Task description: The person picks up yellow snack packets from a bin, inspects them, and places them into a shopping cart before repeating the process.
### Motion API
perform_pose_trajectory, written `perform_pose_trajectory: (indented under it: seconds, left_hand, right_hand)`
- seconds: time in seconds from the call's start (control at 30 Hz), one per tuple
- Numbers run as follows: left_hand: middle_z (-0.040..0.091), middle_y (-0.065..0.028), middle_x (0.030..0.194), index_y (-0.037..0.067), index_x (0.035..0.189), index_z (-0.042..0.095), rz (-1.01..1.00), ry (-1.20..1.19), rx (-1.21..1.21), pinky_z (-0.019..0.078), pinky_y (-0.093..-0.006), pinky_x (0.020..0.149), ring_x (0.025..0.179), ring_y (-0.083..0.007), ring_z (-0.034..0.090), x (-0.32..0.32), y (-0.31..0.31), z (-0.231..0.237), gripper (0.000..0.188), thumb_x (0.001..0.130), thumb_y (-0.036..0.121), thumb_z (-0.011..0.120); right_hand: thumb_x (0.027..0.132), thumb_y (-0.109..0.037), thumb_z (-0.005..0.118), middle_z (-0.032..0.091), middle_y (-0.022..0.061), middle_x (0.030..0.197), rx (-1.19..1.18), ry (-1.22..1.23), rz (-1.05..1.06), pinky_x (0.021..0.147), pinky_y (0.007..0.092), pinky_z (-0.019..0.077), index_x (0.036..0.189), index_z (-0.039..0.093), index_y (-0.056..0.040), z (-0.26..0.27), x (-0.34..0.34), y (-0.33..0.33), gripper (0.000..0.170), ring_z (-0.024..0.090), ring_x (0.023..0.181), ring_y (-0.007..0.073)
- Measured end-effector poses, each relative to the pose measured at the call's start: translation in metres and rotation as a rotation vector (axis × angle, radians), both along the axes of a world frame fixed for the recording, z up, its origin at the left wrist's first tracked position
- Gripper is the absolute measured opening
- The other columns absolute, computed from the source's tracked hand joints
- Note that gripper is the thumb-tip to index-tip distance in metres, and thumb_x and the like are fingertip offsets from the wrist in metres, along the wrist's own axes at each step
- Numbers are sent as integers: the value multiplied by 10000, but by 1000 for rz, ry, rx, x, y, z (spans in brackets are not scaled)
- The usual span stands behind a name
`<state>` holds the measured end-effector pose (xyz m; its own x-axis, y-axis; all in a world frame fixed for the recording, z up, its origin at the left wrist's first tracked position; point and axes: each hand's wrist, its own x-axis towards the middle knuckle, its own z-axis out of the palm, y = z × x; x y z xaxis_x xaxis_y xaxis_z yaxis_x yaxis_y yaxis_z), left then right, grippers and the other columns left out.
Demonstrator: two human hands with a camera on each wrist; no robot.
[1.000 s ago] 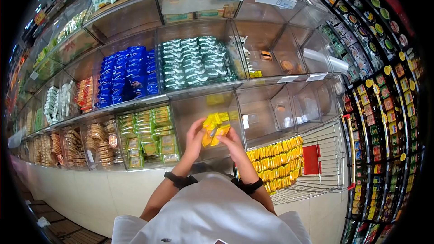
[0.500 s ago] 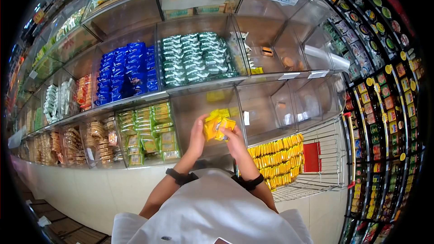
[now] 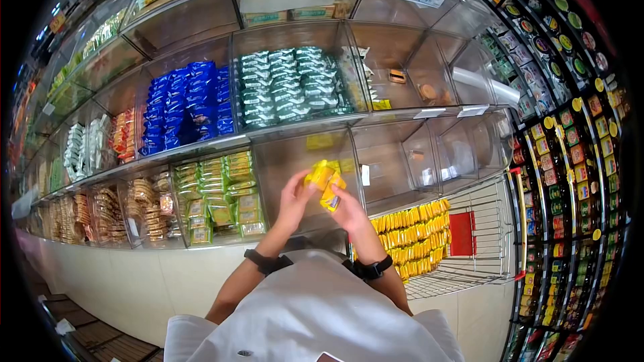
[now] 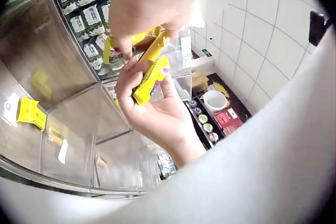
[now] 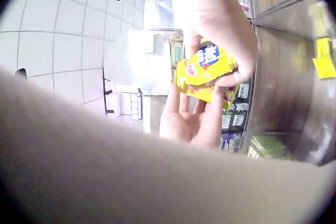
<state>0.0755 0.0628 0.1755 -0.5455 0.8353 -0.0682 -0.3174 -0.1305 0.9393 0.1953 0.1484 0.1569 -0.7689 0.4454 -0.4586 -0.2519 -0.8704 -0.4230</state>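
Observation:
Small yellow snack packets are held between both hands in front of a clear bin. My left hand grips packets from the left, its fingers at their far side. Opposite it, my right hand holds a yellow packet in its curled fingers, thumb against it. In the right wrist view, the right hand grips a yellow packet with a blue label from above, while fingertips of the left hand touch packets from below. A loose yellow packet lies in the bin.
A shopping cart at the right holds rows of yellow packets. Green packets fill the bin to the left. Blue packets and dark green packets stand in the tier above. Clear dividers separate the bins.
The packets have been turned and drawn apart: the right hand now holds one lower and to the right, with its palm turned more upward. The left hand has shifted slightly right.

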Motion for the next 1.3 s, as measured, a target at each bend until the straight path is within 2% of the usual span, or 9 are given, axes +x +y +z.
perform_pose_trajectory:
  seconds: [0.2, 0.27, 0.5, 0.63, 0.8, 1.03, 1.13, 1.2, 1.3]
  left_hand:
    - [539, -93, 952, -2, 1081, 481, 120, -144, -18, 490, -281, 753, 873, -155, 554, -1, 1, 10, 265, 858, 141, 484]
    - [538, -92, 944, -3, 1079, 480, 131, -155, -25, 499, -300, 753, 880, -164, 552, -2, 1, 9, 261, 858, 136, 480]
    - [527, -72, 971, 15, 1104, 466, 73, -215, -77, 467, -284, 773, 918, -151, 528, -4, 1, 8, 288, 832, 94, 517]
    - [506, -52, 1036, 36, 1130, 445, 47, 115, 30, 413, -228, 772, 921, -119, 503, 1, 5, -6, 359, 795, 62, 570]
    - [530, -41, 996, 29, 1104, 457, 60, 36, -51, 411, -228, 781, 917, -112, 503, 1, 3, -5, 368, 764, 20, 596]
    - [524, -52, 1009, 44, 1145, 411, 104, 44, -110, 436, -227, 725, 888, -109, 512, -3, 0, -13, 412, 776, 76, 594]
    - [513, -60, 1019, 67, 1173, 380, 120, -139, -117, 444, -229, 682, 865, -112, 517, -4, -3, -2, 446, 785, 129, 592]
    - [501, -55, 1014, 81, 1176, 380, 43, -95, -136, 440, -224, 666, 854, -109, 509, -7, -5, -9, 447, 788, 153, 590]
    - [496, -72, 1006, 68, 1190, 352, -35, -84, -173, 438, -242, 670, 871, -118, 507, -4, -6, -9, 472, 790, 146, 589]
  right_hand:
    - [756, -137, 615, 531, 17, 1025, 426, -184, 85, 799, 263, 387, 1136, 434, -58, 19, 6, -2, 429, 493, 960, 123]
    - [741, -148, 632, 517, 21, 1040, 563, -289, 87, 821, 258, 372, 1144, 423, -47, 14, 7, -1, 465, 474, 975, 121]
    - [725, -143, 649, 500, 40, 1070, 653, -255, 119, 846, 260, 360, 1162, 402, -41, 14, 9, 4, 512, 462, 996, 125]
    - [731, -112, 639, 514, 27, 1039, 601, -277, 166, 835, 250, 363, 1145, 422, -51, 23, 4, -4, 471, 473, 972, 112]
    - [741, -122, 640, 526, 30, 1026, 643, -298, 245, 817, 245, 381, 1140, 424, -40, 24, 2, -6, 461, 490, 949, 109]
    - [733, -126, 652, 547, 62, 1006, 832, -356, 170, 767, 258, 429, 1128, 416, -9, 16, -2, -5, 475, 529, 897, 130]
    - [735, -142, 654, 554, 65, 991, 871, -383, 82, 760, 260, 431, 1106, 429, -5, 9, -1, -2, 455, 531, 885, 128]
    - [737, -161, 655, 556, 65, 988, 853, -355, 22, 760, 262, 429, 1089, 438, -4, 8, 2, 2, 443, 530, 885, 128]
    - [745, -195, 649, 558, 75, 984, 957, -335, 85, 761, 272, 428, 1076, 436, -2, 7, 2, 3, 439, 532, 890, 140]
